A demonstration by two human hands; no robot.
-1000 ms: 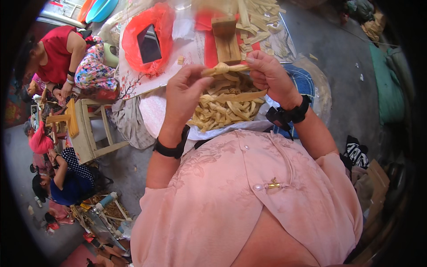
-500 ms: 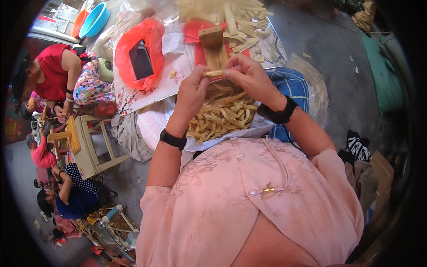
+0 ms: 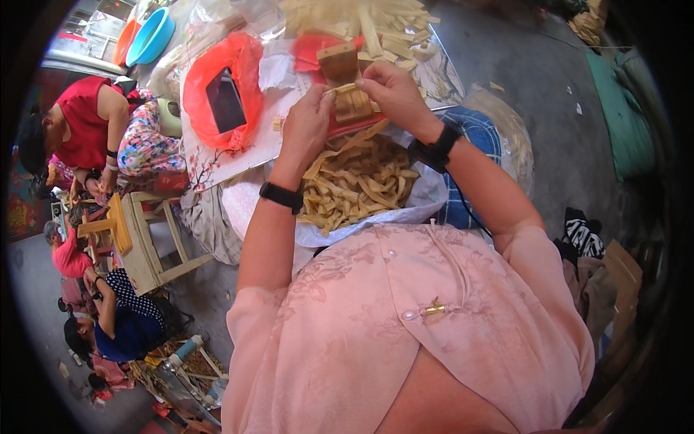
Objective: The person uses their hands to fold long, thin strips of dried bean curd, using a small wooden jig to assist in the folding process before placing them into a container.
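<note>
Nearest, a white sheet (image 3: 426, 206) spreads over the person's lap, its edges raised around a heap of yellowish strips (image 3: 358, 181), seemingly so that the loose pieces stay gathered within easy reach. Blue plaid cloth (image 3: 483, 141) lies just right of it.

Beyond the heap, the left hand (image 3: 309, 119) and the right hand (image 3: 392, 87) meet over the near edge of the table (image 3: 242, 155). The pale strip (image 3: 345, 89) runs between them, in front of the wooden stand (image 3: 338, 65). The left thumb and fingers are pinched together on its left end; the right thumb and fingers clamp its right end. Holding both ends probably keeps so small a piece steady and level; whether it touches the stand, I cannot tell.

The stand sits on red material, its upright part on the far side. Left of it, a dark phone (image 3: 226, 101) lies on a red plastic bag (image 3: 251, 61), perhaps to keep it off the tabletop. Farthest, more flat strips (image 3: 405, 25) lie scattered across the table, apart from the lap heap.
</note>
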